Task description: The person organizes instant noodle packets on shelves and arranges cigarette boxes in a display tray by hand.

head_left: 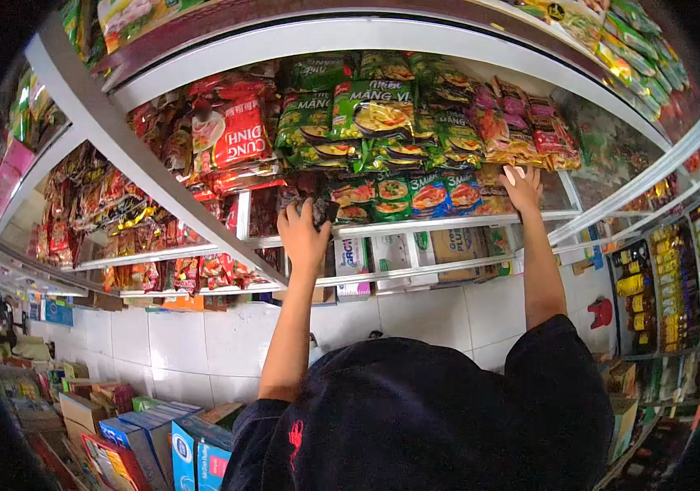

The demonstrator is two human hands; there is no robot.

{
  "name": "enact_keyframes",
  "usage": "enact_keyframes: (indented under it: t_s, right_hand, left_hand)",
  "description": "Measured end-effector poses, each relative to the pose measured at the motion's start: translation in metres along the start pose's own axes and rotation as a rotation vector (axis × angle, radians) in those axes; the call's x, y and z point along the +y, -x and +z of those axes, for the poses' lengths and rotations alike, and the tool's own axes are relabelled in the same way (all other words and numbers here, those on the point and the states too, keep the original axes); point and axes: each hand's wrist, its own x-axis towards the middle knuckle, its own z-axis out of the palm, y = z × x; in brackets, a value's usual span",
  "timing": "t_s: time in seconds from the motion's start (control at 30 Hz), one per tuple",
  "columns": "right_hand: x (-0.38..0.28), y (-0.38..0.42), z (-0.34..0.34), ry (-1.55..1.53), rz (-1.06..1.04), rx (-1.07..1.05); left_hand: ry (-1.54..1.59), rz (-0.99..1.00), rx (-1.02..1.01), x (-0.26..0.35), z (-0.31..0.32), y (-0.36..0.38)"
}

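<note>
My left hand (305, 236) is at the shelf's front edge, its fingers curled over a dark grey, crumpled cloth (321, 213). Behind it are red noodle packets (235, 135) and green noodle packets (374, 110), stacked on the glass shelf. My right hand (523, 190) lies farther right with its fingers stretched out, touching the front of the pink and orange packets (522, 123). Something white shows at its fingertips, too small to make out. A front row of smaller packets (427, 196) stands between my two hands.
White metal frame bars (145, 164) cross on the left, and a shelf rail (448, 222) runs along the front. Boxes (456, 245) fill the level below. Bottles (669, 278) stand on racks at right; blue cartons (202, 450) are on the lower left. The floor is tiled (423, 315).
</note>
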Motion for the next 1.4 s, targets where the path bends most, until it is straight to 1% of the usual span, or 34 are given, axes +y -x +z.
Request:
enact_keyframes:
  t_s: [0.1,0.17,0.2,0.23,0.27,0.3,0.33,0.37,0.4,0.43,0.47,0.5,0.53,0.57,0.6,0.63,0.7,0.77,0.8,0.83,0.87,0.9,0.93,0.97,1.03,1.1,1.13,1.2,1.23,1.27,1.33,1.37,1.4]
  right_hand:
    - [-0.004,-0.004,0.004,0.041,0.007,-0.039]
    - [-0.006,0.004,-0.008,0.070,0.020,-0.017]
    - [0.007,0.004,0.004,0.103,-0.036,0.132]
    - [0.009,0.011,0.003,0.105,-0.039,0.133]
    - [0.009,0.020,-0.002,0.092,-0.087,0.234]
    - [0.009,0.028,-0.005,0.080,-0.132,0.334]
    - [-0.006,0.039,-0.009,-0.144,-0.236,0.394]
    - [-0.033,0.055,-0.005,-0.788,-0.339,0.214]
    - [-0.064,0.072,0.003,-0.721,-0.406,0.316]
    - [-0.113,0.105,-0.017,-0.989,-0.358,0.067]
    - [-0.147,0.125,-0.012,-0.837,-0.490,0.049]
    - [-0.185,0.147,-0.031,-0.811,-0.620,-0.035]
    - [-0.211,0.154,-0.011,-0.809,-0.680,-0.068]
    - [-0.233,0.164,0.000,-0.807,-0.715,-0.020]
    - [-0.246,0.168,0.013,-0.727,-0.693,0.025]
    - [-0.253,0.173,0.004,-0.678,-0.630,-0.005]
    - [-0.243,0.167,0.010,-0.761,-0.557,-0.007]
    - [-0.206,0.147,0.013,-0.744,-0.545,0.155]
    - [-0.183,0.136,0.015,-0.711,-0.469,0.209]
    - [-0.162,0.129,0.005,-0.682,-0.414,0.275]
    - [-0.150,0.124,0.006,-0.684,-0.251,0.318]
    - [-0.151,0.126,0.015,-0.683,-0.248,0.318]
    - [-0.164,0.130,0.013,-0.656,-0.232,0.315]
    - [-0.180,0.135,0.010,-0.628,-0.217,0.312]
    - [-0.236,0.158,0.008,-0.703,-0.483,0.231]
    - [-0.282,0.189,0.010,-0.733,-0.593,0.162]
    - [-0.280,0.188,0.013,-0.735,-0.594,0.162]
    - [-0.271,0.179,0.019,-0.853,-0.603,0.085]
    - [-0.249,0.166,0.019,-0.794,-0.584,0.057]
    - [-0.222,0.151,0.017,-0.794,-0.542,0.077]
    - [-0.172,0.126,0.014,-0.689,-0.353,0.221]
    - [-0.155,0.121,0.011,-0.551,-0.288,0.333]
    - [-0.157,0.120,0.016,-0.524,-0.278,0.372]
  left_hand:
    - [0.032,0.013,0.013,-0.005,-0.004,-0.001]
    - [0.066,0.008,0.020,-0.009,-0.006,-0.001]
    - [0.065,0.003,0.021,-0.008,-0.007,-0.001]
    - [0.067,-0.055,-0.005,-0.003,-0.006,-0.002]
    - [0.068,-0.112,-0.033,0.002,-0.005,-0.002]
    - [0.071,-0.112,-0.037,0.008,0.000,-0.001]
    - [0.121,-0.073,-0.019,0.018,0.008,-0.002]
    - [0.174,-0.030,-0.004,0.030,0.015,-0.002]
    - [0.284,-0.040,-0.124,0.046,0.018,-0.001]
    - [0.300,0.005,-0.167,0.058,0.022,-0.001]
    - [0.437,0.013,-0.211,0.063,0.027,-0.002]
    - [0.571,0.019,-0.254,0.066,0.032,-0.003]
    - [0.877,-0.051,-0.280,0.064,0.036,-0.005]
    - [1.179,-0.128,-0.306,0.061,0.037,-0.007]
    - [1.267,-0.202,-0.298,0.075,0.011,-0.009]
    - [0.957,-0.014,-0.285,0.049,0.014,-0.012]
    - [0.531,0.017,-0.327,0.031,-0.011,-0.013]
    - [0.103,0.144,-0.190,-0.002,-0.002,-0.002]
    - [-0.033,0.104,-0.240,-0.013,0.000,0.005]
    - [-0.031,0.109,-0.242,-0.020,0.004,0.011]
    - [-0.099,0.140,-0.248,-0.024,0.007,0.016]
    - [-0.168,0.171,-0.254,-0.029,0.010,0.019]
    - [-0.176,0.136,-0.322,-0.027,0.009,0.018]
    - [-0.173,0.136,-0.322,-0.025,0.008,0.017]
    - [-0.174,0.140,-0.315,-0.025,0.007,0.018]
    - [-0.134,0.149,-0.337,-0.029,0.004,0.017]
    - [-0.094,0.161,-0.362,-0.032,0.002,0.017]
    - [-0.056,0.189,-0.355,-0.040,0.004,0.018]
    - [-0.015,0.217,-0.346,-0.043,0.005,0.019]
    - [-0.018,0.220,-0.344,-0.044,0.006,0.019]
    - [-0.045,0.200,-0.348,-0.043,0.006,0.020]
    - [-0.045,0.199,-0.344,-0.037,0.003,0.020]
    - [-0.102,0.159,-0.367,-0.031,-0.001,0.021]
